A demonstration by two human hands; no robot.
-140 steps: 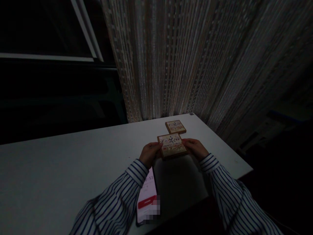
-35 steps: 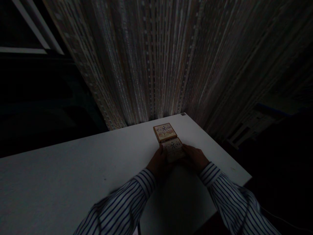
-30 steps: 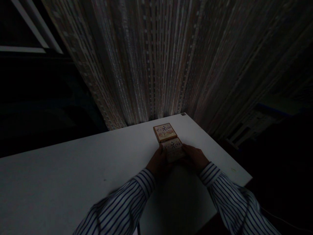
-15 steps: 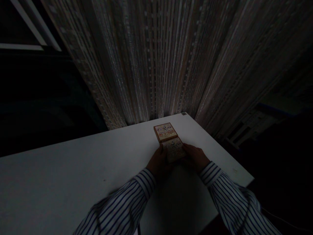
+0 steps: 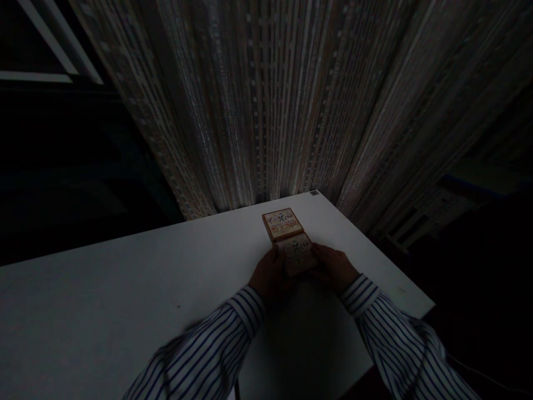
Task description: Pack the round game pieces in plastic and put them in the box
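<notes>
Two flat square boxes with printed lids lie end to end on the white table (image 5: 125, 300). The near box (image 5: 296, 253) sits between my hands. My left hand (image 5: 270, 278) grips its left edge and my right hand (image 5: 333, 268) grips its right edge, fingers curled round the sides. The far box (image 5: 282, 223) touches the near one's far edge and lies free. Both my arms wear blue-and-white striped sleeves. The light is dim.
A ribbed curtain (image 5: 283, 111) hangs right behind the table's far edge. The table's right corner (image 5: 428, 304) drops off into darkness. A dark window with a pale frame (image 5: 41, 72) is at the upper left.
Since the earliest frame the near box has gone down from a lifted position onto the table against the far box, and the phone has left the view. Over the last second nothing moved.
</notes>
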